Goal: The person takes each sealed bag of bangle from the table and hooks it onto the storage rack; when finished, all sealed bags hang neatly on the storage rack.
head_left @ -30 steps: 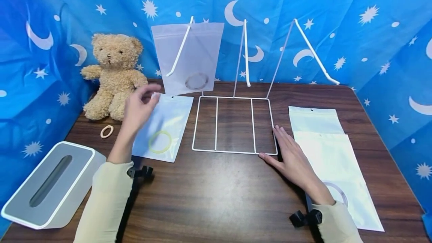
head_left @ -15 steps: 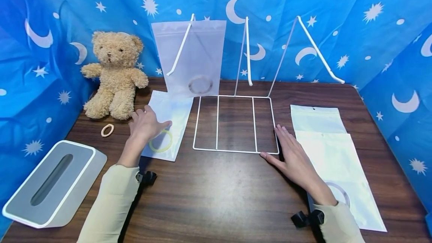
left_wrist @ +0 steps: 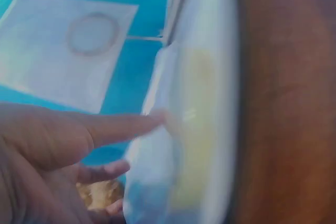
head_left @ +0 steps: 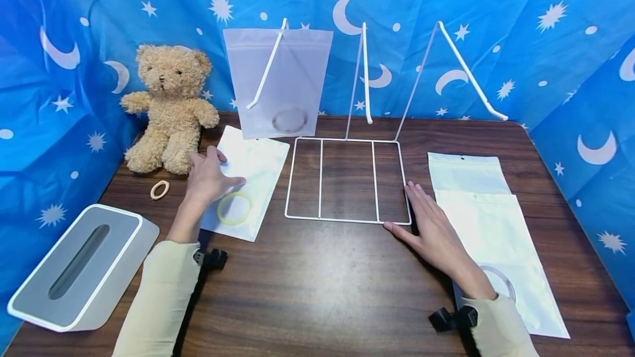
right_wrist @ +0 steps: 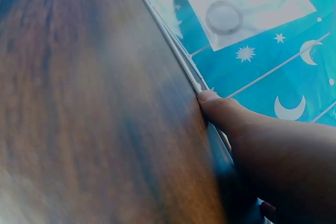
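A flat white zip pouch (head_left: 258,178) with a yellow-green ring (head_left: 235,208) in it lies left of the white wire rack (head_left: 347,220). My left hand (head_left: 205,178) rests on the pouch's left part, thumb pointing right above the ring and the other fingers along the left edge. In the left wrist view the thumb touches the pouch (left_wrist: 152,177) with its tip. My right hand (head_left: 434,230) rests at the rack's front right corner, thumb on the front bar and fingers along the right side. A translucent pouch (head_left: 302,79) with a dark ring (head_left: 290,120) hangs on the rack's left hook.
Two white pouches (head_left: 476,219) overlap on the right, partly under my right forearm; the front one shows a grey ring. A teddy bear (head_left: 173,106) sits at back left, with a small beige ring (head_left: 160,190) and a tissue box (head_left: 116,280) in front of it.
My left hand has come down from above the pouch's top left onto its surface. That pouch has turned slightly clockwise. The right hand has stayed at the rack's corner.
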A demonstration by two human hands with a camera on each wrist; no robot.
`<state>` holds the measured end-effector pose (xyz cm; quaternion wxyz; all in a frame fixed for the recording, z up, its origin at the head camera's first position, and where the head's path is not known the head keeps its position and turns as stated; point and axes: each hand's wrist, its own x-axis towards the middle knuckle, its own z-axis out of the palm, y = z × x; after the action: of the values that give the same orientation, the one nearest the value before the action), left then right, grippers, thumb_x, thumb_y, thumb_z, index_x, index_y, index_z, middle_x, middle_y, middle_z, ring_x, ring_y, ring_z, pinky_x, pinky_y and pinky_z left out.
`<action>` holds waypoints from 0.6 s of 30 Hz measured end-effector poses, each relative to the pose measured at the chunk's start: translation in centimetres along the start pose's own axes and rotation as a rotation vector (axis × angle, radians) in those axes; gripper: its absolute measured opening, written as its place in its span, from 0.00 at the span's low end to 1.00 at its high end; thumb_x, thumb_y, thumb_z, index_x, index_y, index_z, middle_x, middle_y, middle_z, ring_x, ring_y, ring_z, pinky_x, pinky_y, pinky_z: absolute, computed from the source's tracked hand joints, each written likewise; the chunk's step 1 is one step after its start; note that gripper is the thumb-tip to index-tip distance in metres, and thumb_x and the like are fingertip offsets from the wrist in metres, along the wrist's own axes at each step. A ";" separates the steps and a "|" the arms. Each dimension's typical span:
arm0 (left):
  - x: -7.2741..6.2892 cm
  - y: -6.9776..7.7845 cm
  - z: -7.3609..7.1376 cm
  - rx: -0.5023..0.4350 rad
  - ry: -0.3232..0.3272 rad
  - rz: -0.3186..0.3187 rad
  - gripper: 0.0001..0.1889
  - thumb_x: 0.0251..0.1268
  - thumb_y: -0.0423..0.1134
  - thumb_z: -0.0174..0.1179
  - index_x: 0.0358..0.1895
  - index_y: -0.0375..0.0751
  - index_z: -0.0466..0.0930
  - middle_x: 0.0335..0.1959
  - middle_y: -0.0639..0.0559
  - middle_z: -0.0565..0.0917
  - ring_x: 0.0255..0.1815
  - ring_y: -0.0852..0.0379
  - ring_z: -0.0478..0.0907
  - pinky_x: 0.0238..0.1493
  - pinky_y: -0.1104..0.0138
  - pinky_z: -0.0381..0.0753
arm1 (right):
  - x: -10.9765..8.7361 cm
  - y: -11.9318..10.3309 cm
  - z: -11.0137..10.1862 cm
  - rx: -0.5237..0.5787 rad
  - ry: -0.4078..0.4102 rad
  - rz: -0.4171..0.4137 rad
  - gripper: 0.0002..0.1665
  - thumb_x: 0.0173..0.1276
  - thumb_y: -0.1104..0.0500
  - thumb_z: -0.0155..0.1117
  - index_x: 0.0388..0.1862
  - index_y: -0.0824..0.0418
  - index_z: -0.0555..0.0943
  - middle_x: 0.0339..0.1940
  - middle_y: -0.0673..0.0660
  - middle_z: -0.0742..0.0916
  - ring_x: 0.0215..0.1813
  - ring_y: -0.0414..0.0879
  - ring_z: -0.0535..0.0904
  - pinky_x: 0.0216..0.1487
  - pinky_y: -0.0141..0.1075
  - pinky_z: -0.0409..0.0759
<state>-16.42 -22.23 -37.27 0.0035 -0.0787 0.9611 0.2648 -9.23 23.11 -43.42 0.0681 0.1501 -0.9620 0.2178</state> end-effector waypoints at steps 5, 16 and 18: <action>-0.1 -0.5 -2.1 -0.103 -0.097 0.011 0.19 0.59 0.40 0.69 0.49 0.35 0.76 0.57 0.27 0.68 0.48 0.37 0.67 0.43 0.50 0.70 | 0.1 0.0 -0.1 -0.004 -0.010 0.005 0.58 0.64 0.31 0.61 0.78 0.65 0.54 0.77 0.66 0.61 0.77 0.60 0.52 0.70 0.60 0.54; -1.5 -0.4 -6.1 -0.094 -0.263 0.061 0.19 0.63 0.45 0.67 0.54 0.38 0.84 0.60 0.34 0.74 0.53 0.42 0.69 0.46 0.54 0.72 | 0.1 0.0 0.0 -0.001 -0.029 0.012 0.59 0.64 0.30 0.61 0.79 0.64 0.52 0.77 0.65 0.60 0.77 0.59 0.51 0.71 0.59 0.53; -2.4 -0.3 -7.1 -0.067 -0.283 0.095 0.20 0.63 0.47 0.67 0.54 0.39 0.85 0.58 0.36 0.76 0.50 0.43 0.70 0.42 0.56 0.73 | 0.1 0.0 0.0 -0.003 -0.031 0.015 0.59 0.64 0.30 0.60 0.79 0.64 0.52 0.77 0.65 0.60 0.77 0.59 0.51 0.71 0.59 0.53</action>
<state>-13.79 -25.77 -31.25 0.1239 0.0051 0.9442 0.3051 -9.32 23.09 -43.38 0.0516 0.1463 -0.9644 0.2144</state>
